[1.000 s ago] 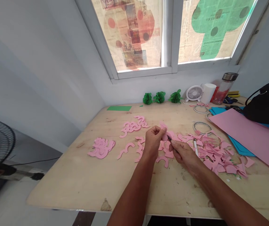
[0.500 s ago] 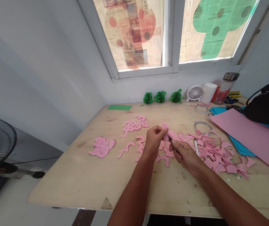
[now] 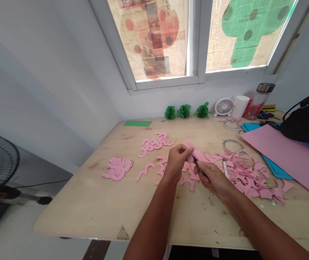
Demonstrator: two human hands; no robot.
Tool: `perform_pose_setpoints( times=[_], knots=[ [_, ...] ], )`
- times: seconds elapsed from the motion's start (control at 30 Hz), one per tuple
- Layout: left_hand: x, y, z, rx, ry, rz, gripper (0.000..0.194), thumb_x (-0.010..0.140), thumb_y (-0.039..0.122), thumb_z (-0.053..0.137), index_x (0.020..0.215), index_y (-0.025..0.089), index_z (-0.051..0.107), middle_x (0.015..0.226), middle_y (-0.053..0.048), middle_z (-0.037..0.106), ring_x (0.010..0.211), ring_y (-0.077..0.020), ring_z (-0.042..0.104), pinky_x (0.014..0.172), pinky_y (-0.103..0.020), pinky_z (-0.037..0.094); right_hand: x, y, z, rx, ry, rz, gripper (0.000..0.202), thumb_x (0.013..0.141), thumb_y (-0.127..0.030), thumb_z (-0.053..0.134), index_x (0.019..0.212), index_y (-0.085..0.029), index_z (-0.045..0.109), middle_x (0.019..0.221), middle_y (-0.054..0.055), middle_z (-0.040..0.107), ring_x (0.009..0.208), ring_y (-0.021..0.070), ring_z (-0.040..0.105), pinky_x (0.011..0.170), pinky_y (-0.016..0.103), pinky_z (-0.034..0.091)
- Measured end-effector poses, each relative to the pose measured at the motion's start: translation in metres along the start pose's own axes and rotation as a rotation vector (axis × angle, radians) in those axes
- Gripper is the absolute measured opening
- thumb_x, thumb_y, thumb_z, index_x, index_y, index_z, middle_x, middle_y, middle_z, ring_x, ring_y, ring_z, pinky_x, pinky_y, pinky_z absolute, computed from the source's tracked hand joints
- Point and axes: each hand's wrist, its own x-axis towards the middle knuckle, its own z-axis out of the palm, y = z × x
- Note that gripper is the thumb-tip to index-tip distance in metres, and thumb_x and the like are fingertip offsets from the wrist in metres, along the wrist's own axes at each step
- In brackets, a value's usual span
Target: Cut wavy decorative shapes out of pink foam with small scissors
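Note:
My left hand (image 3: 179,156) is closed in a pinch on a piece of pink paper (image 3: 190,144), raised over the table. My right hand (image 3: 211,175) is wrapped round a pair of dark scissors (image 3: 195,160), whose tip meets the paper beside my left fingertips. Most of the handles are hidden by my fingers. Below and to the right lies a heap of pink paper scraps (image 3: 252,178). Left of my hands are a loose curved pink cutout (image 3: 146,170), a cluster of similar cutouts (image 3: 154,143) and a stack of pink cutouts (image 3: 118,168).
A white marker (image 3: 225,169) lies among the scraps, near tape rings (image 3: 233,146). Pink sheet (image 3: 287,155) and blue sheets (image 3: 276,168) cover the right side, beside a black bag (image 3: 306,119). Along the wall stand green paper ornaments (image 3: 184,111), a small fan (image 3: 224,107) and a bottle (image 3: 260,101).
Both hands stay almost where they were, with the scissors still at the pink paper. Only a very slight shift of the view shows.

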Motion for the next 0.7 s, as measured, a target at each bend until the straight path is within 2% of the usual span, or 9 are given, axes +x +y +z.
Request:
perform_pose_setpoints(
  times=[0.33,0.7],
  knots=[
    [-0.0002,0.0010,-0.0002,0.007,0.002,0.012,0.027,0.064,0.031,0.066,0.052,0.015,0.048,0.044,0.002,0.050,0.044,-0.0070,0.043,0.049,-0.021,0.032,0.0000,0.0004,0.0013,0.028,0.008,0.025,0.038,0.077,-0.054,0.049,0.070,-0.016,0.052,0.042,-0.010,0.027,0.036,0.0049,0.014,0.036,0.020,0.009],
    [0.0011,0.0012,-0.0002,-0.020,-0.010,-0.012,0.029,0.062,0.033,0.067,0.052,0.015,0.046,0.044,0.003,0.048,0.043,-0.0067,0.042,0.047,-0.021,0.032,0.0000,0.0029,0.0006,0.101,-0.039,0.034,0.036,0.081,-0.050,0.047,0.072,-0.016,0.053,0.041,-0.010,0.029,0.035,0.0039,0.012,0.036,0.020,0.008]
  ],
)
